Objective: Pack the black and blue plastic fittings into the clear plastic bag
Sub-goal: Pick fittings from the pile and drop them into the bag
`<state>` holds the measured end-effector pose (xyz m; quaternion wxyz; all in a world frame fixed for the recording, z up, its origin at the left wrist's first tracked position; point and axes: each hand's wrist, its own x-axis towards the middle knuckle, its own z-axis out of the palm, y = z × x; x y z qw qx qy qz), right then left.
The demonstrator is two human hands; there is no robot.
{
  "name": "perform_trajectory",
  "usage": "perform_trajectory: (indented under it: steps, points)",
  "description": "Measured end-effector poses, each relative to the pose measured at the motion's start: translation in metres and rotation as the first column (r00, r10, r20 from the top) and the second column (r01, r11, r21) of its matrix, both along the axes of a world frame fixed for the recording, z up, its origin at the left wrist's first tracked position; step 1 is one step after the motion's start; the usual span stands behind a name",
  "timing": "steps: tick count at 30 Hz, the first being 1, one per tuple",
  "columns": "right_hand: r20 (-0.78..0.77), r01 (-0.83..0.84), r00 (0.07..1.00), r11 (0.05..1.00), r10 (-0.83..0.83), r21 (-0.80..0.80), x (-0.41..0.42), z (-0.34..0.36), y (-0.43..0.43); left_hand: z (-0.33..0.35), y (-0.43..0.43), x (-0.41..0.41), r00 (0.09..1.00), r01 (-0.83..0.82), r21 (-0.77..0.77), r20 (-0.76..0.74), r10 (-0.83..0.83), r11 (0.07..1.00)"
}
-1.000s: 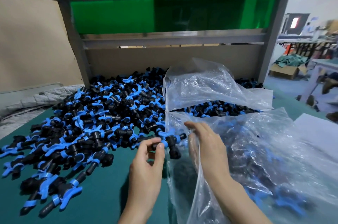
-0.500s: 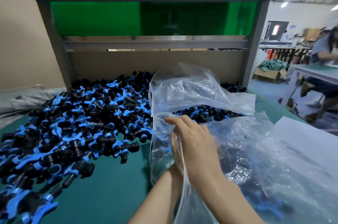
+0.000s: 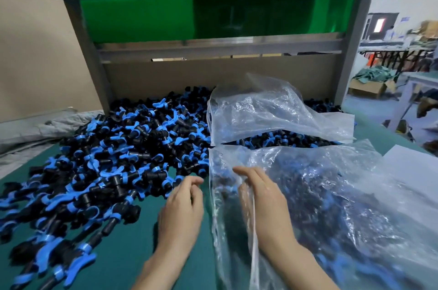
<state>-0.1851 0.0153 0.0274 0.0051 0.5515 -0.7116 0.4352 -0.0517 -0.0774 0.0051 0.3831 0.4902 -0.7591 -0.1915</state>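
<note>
Lying on the green table surface [image 3: 147, 249], the clear plastic bag [image 3: 336, 197] fills the right foreground, with black and blue fittings dimly visible through its film. The right hand [image 3: 265, 204] grasps the bag's left rim, with film draped across its fingers. The left hand [image 3: 183, 209], just beside the bag's mouth, hovers at the near edge of the loose pile of black and blue plastic fittings [image 3: 123, 147]. Its fingers are loosely curled, with nothing seen in them. 1 further crumpled plastic sheet [image 3: 272, 112] lies behind, over the pile.
</note>
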Motion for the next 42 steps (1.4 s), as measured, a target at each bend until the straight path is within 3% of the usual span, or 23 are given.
perform_trajectory:
  steps: [4, 7, 12, 14, 17, 19, 22, 25, 27, 29, 32, 34, 37, 42]
  points:
    - [-0.020, 0.050, 0.999, 0.991, -0.048, 0.120, -0.005, -0.019, -0.009, -0.008, -0.006, 0.010, 0.960, -0.158, -0.128, 0.213, 0.183, 0.979]
    - [-0.021, 0.062, 0.998, 0.992, -0.060, 0.112, -0.006, -0.023, -0.010, -0.007, -0.004, 0.009, 0.895, -0.252, -0.158, 0.337, 0.293, 0.955]
    - [-0.038, 0.071, 0.997, 0.988, -0.066, 0.141, -0.006, -0.026, -0.012, -0.010, -0.006, 0.017, 0.870, -0.251, -0.161, 0.395, 0.295, 0.954]
    - [-0.019, 0.070, 0.998, 0.988, -0.068, 0.135, -0.007, -0.026, -0.013, -0.009, -0.008, 0.018, 0.909, -0.267, -0.137, 0.294, 0.297, 0.954]
    - [-0.018, 0.079, 0.997, 0.986, -0.078, 0.145, -0.005, -0.025, -0.010, -0.006, -0.008, 0.019, 0.965, -0.255, -0.093, -0.088, 0.247, 0.963]
    - [-0.007, 0.080, 0.997, 0.987, -0.080, 0.143, -0.005, -0.024, -0.009, -0.001, -0.009, 0.019, 0.931, -0.195, -0.043, -0.324, 0.170, 0.980]
    - [-0.014, 0.084, 0.996, 0.986, -0.082, 0.141, -0.004, -0.025, -0.010, 0.000, -0.010, 0.017, 0.834, -0.059, 0.096, -0.542, 0.102, 0.994]
    - [-0.008, 0.087, 0.996, 0.988, -0.087, 0.129, -0.005, -0.025, -0.008, 0.001, -0.011, 0.012, 0.754, 0.036, 0.226, -0.645, 0.122, 0.973]
    - [-0.007, 0.084, 0.996, 0.986, -0.084, 0.141, -0.005, -0.024, -0.008, -0.001, -0.012, 0.011, 0.648, 0.140, 0.320, -0.745, 0.157, 0.937]
    - [-0.017, 0.087, 0.996, 0.984, -0.085, 0.154, -0.004, -0.024, -0.008, -0.001, -0.013, 0.009, 0.486, 0.287, 0.408, -0.842, 0.235, 0.867]
    - [0.001, 0.089, 0.996, 0.984, -0.091, 0.154, -0.005, -0.023, -0.008, 0.002, -0.014, 0.009, 0.248, 0.560, 0.460, -0.887, 0.390, 0.690]
    - [-0.015, 0.089, 0.996, 0.983, -0.088, 0.161, -0.006, -0.024, -0.008, 0.001, -0.015, 0.010, 0.162, 0.709, 0.424, -0.876, 0.454, 0.564]
    - [0.004, 0.085, 0.996, 0.982, -0.087, 0.167, -0.006, -0.023, -0.008, 0.002, -0.015, 0.010, 0.132, 0.802, 0.385, -0.860, 0.493, 0.457]
    - [0.003, 0.085, 0.996, 0.981, -0.087, 0.173, -0.006, -0.023, -0.010, 0.001, -0.019, 0.008, 0.185, 0.797, 0.405, -0.870, 0.457, 0.447]
